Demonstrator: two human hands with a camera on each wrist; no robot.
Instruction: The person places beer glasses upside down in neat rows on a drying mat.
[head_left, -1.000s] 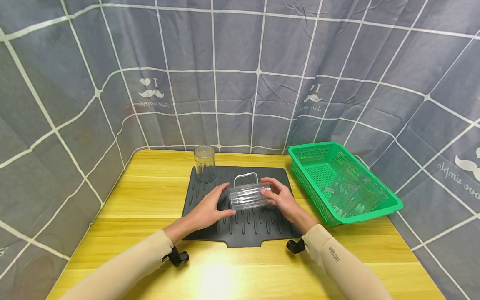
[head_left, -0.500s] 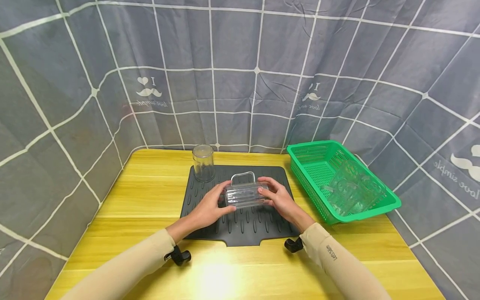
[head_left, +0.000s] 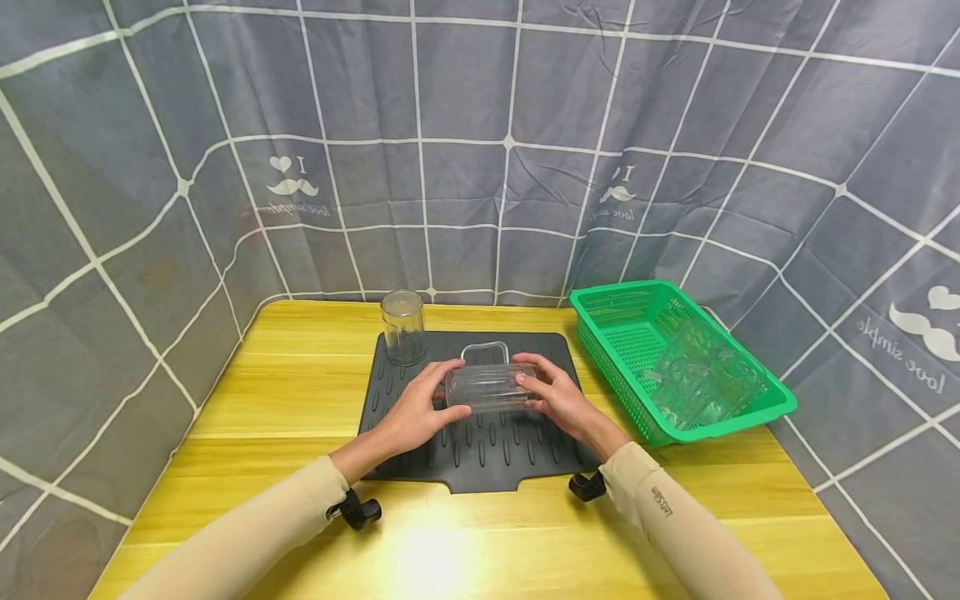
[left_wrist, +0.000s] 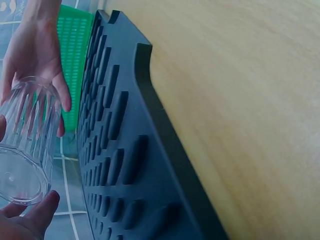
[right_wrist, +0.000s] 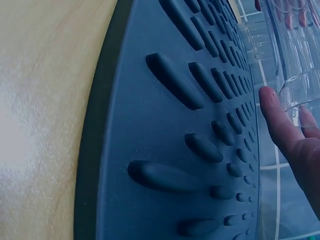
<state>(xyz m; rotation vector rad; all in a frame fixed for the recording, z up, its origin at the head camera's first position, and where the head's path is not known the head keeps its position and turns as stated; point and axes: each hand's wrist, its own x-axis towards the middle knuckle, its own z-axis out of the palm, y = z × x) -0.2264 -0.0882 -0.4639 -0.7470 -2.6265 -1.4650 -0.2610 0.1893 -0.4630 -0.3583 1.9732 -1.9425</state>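
A clear ribbed glass mug point(head_left: 487, 387) lies sideways in the air above the black drying mat point(head_left: 483, 458), its handle pointing away from me. My left hand point(head_left: 414, 417) grips the left end, thumb in front and fingers behind; the left wrist view shows the mug's round base point(left_wrist: 20, 175) at this end. At the other end my right hand point(head_left: 562, 400) holds the mug between thumb and fingers. In the right wrist view, the right thumb point(right_wrist: 277, 117) lies against the glass. Another glass mug point(head_left: 404, 329) stands on the mat's far left corner.
On the right, a green plastic basket point(head_left: 611, 367) holds several clear glass mugs point(head_left: 701, 379) in its right part. Everything stands on a yellow wooden table point(head_left: 300, 375). A grey checked curtain point(head_left: 465, 183) closes off the back and both sides.
The mug has shifted slightly left and turned more level. My left fingers and thumb now reach further round its left end. The standing mug and the basket stay in place.
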